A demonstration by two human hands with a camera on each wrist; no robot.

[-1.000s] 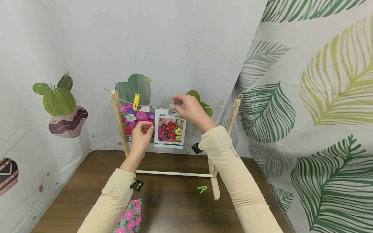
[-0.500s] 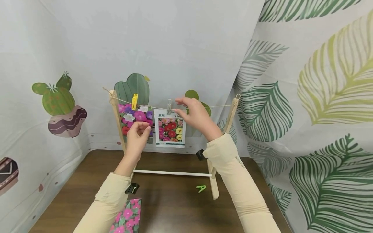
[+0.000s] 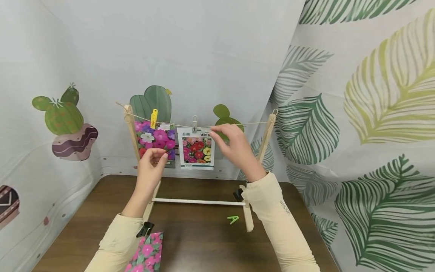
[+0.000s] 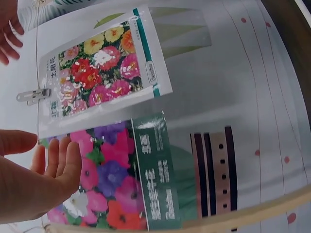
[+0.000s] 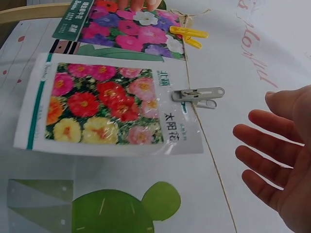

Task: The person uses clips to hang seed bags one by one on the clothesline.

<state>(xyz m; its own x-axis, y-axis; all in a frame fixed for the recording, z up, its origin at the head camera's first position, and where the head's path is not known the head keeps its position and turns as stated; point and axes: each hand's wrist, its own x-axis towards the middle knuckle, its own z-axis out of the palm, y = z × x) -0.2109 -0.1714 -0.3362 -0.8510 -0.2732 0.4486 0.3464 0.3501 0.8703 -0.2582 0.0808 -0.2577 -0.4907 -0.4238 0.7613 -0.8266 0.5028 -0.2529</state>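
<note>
A white flower-seed packet (image 3: 197, 151) hangs from the twine (image 3: 255, 123) by a grey clothespin (image 5: 199, 94). To its left, a petunia seed packet (image 3: 156, 136) hangs under a yellow clothespin (image 3: 154, 119). My left hand (image 3: 149, 172) hovers in front of the petunia packet, fingers loosely bent with nothing between them; the left wrist view shows the same hand (image 4: 41, 177) over that packet's upper part. My right hand (image 3: 238, 147) is beside the white packet's upper right corner. In the right wrist view its fingers are spread, apart from the clothespin and packet.
The twine runs between two wooden posts (image 3: 266, 138) of a stand, joined low by a white rod (image 3: 200, 201). A green clothespin (image 3: 233, 219) lies on the brown table (image 3: 197, 241) near the right foot. A pink-flowered packet (image 3: 148, 251) lies at the front left.
My right hand has let go of the grey clothespin and moved right and down. My left hand has drawn left and slightly down. The white packet stays hanging on the twine.
</note>
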